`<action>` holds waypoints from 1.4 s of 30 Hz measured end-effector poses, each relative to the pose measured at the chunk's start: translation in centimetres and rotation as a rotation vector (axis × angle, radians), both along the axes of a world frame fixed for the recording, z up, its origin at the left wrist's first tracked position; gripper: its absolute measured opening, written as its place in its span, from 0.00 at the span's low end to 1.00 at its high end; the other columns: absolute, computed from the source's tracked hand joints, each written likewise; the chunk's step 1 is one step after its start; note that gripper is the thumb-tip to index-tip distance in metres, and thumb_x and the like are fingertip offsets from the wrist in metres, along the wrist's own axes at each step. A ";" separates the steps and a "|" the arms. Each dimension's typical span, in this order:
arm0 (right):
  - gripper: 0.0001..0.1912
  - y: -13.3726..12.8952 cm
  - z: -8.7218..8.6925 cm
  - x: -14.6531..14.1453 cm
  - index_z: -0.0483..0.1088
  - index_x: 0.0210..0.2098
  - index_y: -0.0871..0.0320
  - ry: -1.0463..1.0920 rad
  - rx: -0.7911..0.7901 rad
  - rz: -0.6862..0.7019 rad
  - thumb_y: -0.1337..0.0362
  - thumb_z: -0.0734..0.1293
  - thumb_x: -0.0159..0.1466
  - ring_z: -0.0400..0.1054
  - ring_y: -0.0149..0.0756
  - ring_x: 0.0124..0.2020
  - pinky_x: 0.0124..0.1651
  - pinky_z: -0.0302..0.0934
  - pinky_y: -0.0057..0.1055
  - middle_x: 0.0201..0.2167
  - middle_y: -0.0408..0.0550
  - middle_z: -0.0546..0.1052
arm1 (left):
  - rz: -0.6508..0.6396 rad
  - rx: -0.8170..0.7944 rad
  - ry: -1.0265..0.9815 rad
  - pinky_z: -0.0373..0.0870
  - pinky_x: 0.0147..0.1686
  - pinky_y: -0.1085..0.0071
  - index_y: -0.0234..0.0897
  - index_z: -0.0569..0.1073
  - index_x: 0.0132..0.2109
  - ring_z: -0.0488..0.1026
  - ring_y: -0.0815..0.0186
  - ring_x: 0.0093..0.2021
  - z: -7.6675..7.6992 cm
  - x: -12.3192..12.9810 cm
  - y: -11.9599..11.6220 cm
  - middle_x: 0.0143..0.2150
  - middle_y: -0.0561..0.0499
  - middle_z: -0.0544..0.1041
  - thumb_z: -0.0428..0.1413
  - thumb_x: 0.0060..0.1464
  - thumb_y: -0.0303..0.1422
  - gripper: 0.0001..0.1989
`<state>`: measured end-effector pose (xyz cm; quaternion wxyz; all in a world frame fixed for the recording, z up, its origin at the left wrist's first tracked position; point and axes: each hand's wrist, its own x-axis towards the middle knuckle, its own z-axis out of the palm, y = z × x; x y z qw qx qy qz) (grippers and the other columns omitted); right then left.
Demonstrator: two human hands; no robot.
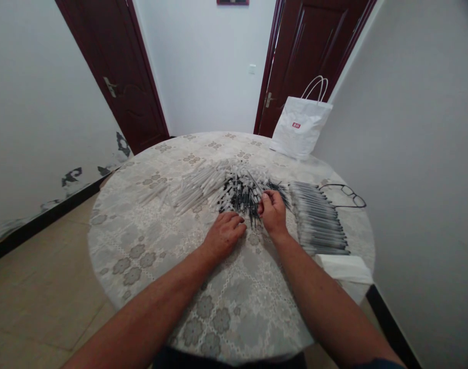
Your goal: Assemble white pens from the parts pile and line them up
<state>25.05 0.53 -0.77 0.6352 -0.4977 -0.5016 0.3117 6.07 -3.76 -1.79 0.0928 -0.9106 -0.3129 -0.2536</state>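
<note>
My right hand (273, 211) is closed in a pinch at the right side of a heap of black-and-white pen parts (239, 193). A slim greyish pen (254, 181) sticks out up and left from its fingertips. My left hand (225, 231) lies palm down on the table at the near edge of that heap, its fingers lightly bent and apart, with nothing visible in them. Left of the dark parts spreads a pile of whitish pen barrels (203, 183). On the right, a row of pens with dark insides (319, 218) lies side by side.
A patterned cloth covers the round table (142, 266). Black-framed glasses (349, 195) lie beyond the pen row, and a folded white packet (345, 267) sits below it. At the back right stands a white paper bag (301, 128). Walls and two dark red doors surround the table.
</note>
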 end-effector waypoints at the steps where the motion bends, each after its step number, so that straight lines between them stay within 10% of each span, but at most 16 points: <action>1: 0.12 0.1 0.0 0.0 0.65 0.43 0.54 0.032 -0.004 -0.009 0.53 0.62 0.66 0.62 0.29 0.19 0.21 0.56 0.25 0.22 0.36 0.68 | -0.034 0.004 0.016 0.63 0.51 0.57 0.37 0.75 0.47 0.66 0.55 0.54 0.2 0.4 -0.4 0.48 0.42 0.75 0.51 0.65 0.32 0.10; 18: 0.11 0.8 0.8 1.1 0.65 0.40 0.54 0.228 0.014 -0.058 0.54 0.64 0.63 0.60 0.24 0.16 0.15 0.52 0.20 0.22 0.34 0.67 | -0.189 -0.049 0.275 0.68 0.38 0.64 0.34 0.72 0.40 0.69 0.60 0.38 1.0 4.2 -2.1 0.37 0.45 0.72 0.52 0.63 0.30 0.05; 26: 0.12 1.7 0.7 2.4 0.64 0.38 0.55 0.288 0.022 -0.133 0.54 0.65 0.61 0.61 0.24 0.16 0.14 0.52 0.21 0.23 0.34 0.68 | -0.267 0.045 0.148 0.64 0.55 0.59 0.32 0.73 0.43 0.68 0.55 0.57 0.6 6.0 -1.6 0.52 0.38 0.74 0.48 0.66 0.30 0.10; 30: 0.13 1.7 0.5 2.5 0.64 0.39 0.54 0.271 0.027 -0.129 0.53 0.66 0.61 0.60 0.24 0.16 0.15 0.51 0.21 0.23 0.34 0.68 | -0.311 -0.043 0.187 0.69 0.49 0.62 0.33 0.72 0.40 0.73 0.60 0.43 0.3 7.1 -1.2 0.39 0.44 0.76 0.50 0.65 0.30 0.08; 42: 0.13 1.0 0.8 1.7 0.65 0.40 0.55 0.193 -0.005 -0.091 0.54 0.65 0.62 0.60 0.25 0.16 0.15 0.52 0.21 0.22 0.35 0.68 | -0.248 -0.099 0.172 0.71 0.51 0.63 0.35 0.71 0.46 0.72 0.60 0.51 0.3 -1.4 -1.5 0.47 0.41 0.76 0.50 0.63 0.27 0.07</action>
